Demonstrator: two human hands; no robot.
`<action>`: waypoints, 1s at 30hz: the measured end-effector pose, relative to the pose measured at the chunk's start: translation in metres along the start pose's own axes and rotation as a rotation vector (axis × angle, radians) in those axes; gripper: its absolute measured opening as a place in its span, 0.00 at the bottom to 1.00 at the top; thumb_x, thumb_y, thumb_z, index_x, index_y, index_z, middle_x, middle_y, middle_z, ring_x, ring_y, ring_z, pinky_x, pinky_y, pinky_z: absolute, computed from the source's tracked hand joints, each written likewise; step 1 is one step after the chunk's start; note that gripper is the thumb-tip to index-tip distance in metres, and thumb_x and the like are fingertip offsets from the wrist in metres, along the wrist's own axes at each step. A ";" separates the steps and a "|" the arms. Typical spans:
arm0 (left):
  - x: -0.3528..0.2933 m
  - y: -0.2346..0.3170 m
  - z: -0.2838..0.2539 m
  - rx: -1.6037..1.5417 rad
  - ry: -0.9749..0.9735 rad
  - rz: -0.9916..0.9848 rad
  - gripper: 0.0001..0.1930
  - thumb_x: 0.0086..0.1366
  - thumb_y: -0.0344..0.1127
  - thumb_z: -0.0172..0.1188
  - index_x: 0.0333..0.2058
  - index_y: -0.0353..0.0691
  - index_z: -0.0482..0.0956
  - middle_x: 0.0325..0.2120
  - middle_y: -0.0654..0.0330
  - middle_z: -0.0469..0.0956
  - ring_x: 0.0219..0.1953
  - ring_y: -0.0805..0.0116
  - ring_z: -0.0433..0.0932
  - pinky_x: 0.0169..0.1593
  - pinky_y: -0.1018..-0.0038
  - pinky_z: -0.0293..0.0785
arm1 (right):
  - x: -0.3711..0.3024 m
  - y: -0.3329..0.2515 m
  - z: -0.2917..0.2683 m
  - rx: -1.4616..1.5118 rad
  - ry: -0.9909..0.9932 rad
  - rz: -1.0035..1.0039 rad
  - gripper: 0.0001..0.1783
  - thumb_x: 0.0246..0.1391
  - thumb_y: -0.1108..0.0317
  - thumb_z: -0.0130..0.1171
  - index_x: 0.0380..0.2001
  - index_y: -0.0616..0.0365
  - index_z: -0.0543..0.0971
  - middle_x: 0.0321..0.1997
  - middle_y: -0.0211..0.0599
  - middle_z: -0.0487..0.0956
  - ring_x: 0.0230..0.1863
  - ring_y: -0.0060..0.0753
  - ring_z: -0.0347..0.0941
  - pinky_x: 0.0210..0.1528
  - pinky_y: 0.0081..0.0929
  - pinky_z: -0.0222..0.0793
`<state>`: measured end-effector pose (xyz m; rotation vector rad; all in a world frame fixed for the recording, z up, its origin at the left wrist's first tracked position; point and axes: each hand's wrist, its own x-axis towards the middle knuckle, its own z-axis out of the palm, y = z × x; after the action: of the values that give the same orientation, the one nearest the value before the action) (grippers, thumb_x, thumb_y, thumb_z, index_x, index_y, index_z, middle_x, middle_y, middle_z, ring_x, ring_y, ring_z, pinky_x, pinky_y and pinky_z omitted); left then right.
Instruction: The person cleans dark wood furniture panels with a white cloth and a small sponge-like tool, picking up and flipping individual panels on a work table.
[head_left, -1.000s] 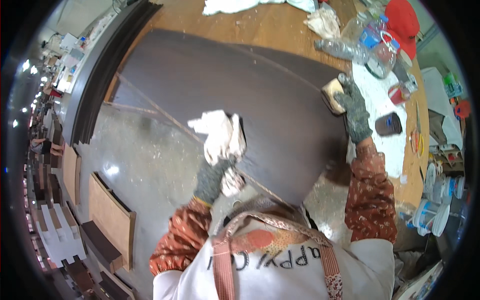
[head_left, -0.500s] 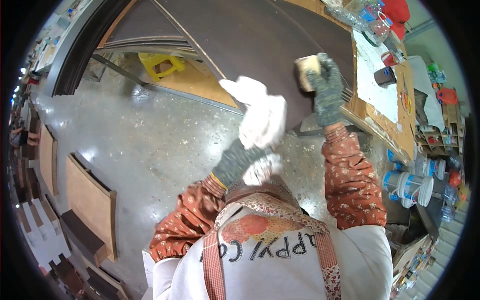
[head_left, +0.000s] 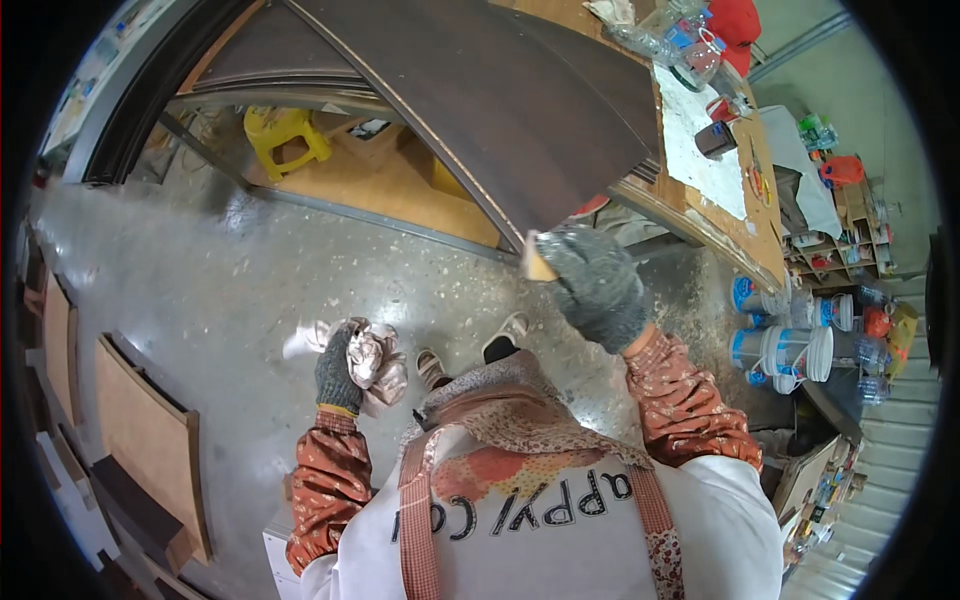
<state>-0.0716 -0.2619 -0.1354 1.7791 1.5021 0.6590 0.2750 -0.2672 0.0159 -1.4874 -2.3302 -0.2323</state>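
My left hand (head_left: 337, 378), in a dark grey knit glove, is closed around a crumpled whitish cloth (head_left: 377, 366). It hangs low over the floor, away from the table. My right hand (head_left: 598, 290), gloved the same way, grips a small pale yellow block (head_left: 539, 264) at the near corner of a dark brown panel (head_left: 500, 120). Fingers and glove hide part of the block, so its exact kind is unclear. The panel lies on top of other dark panels, and its long edge runs from the upper left down to that corner.
On the right, a wooden workbench (head_left: 690, 214) carries a dark cup (head_left: 714, 140), plastic bottles and scissors. Several buckets (head_left: 785, 352) stand below it. A yellow stool (head_left: 283, 142) sits beneath the panels. At the left, wooden boards (head_left: 150, 445) lean over the grey floor (head_left: 230, 270).
My left hand has swung down and left with the cloth, away from my right hand. My right hand has drawn the block from the panel's surface to its near corner.
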 end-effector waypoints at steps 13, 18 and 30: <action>0.036 0.091 0.057 -0.948 0.044 -0.140 0.18 0.66 0.33 0.45 0.53 0.33 0.66 0.47 0.51 0.72 0.46 0.66 0.73 0.50 0.72 0.71 | 0.018 0.043 0.007 0.128 0.047 -0.194 0.24 0.45 0.64 0.56 0.48 0.57 0.71 0.45 0.43 0.73 0.46 0.44 0.69 0.50 0.41 0.63; 0.055 0.161 0.082 -1.400 -0.068 -0.442 0.20 0.66 0.42 0.48 0.49 0.31 0.69 0.43 0.53 0.74 0.44 0.65 0.75 0.49 0.70 0.72 | -0.006 0.155 -0.003 -0.170 0.190 0.093 0.25 0.43 0.61 0.57 0.47 0.57 0.71 0.46 0.42 0.71 0.48 0.42 0.67 0.49 0.40 0.62; 0.067 0.148 0.078 -1.687 0.027 -0.360 0.05 0.61 0.29 0.52 0.36 0.37 0.70 0.29 0.62 0.72 0.30 0.72 0.72 0.34 0.78 0.72 | -0.016 0.162 0.011 0.055 0.098 -0.149 0.23 0.47 0.64 0.54 0.48 0.58 0.70 0.49 0.41 0.71 0.53 0.41 0.65 0.56 0.42 0.59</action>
<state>0.0923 -0.2227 -0.0717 0.1949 0.6533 1.1900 0.4242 -0.2074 -0.0100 -1.2500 -2.3512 -0.2714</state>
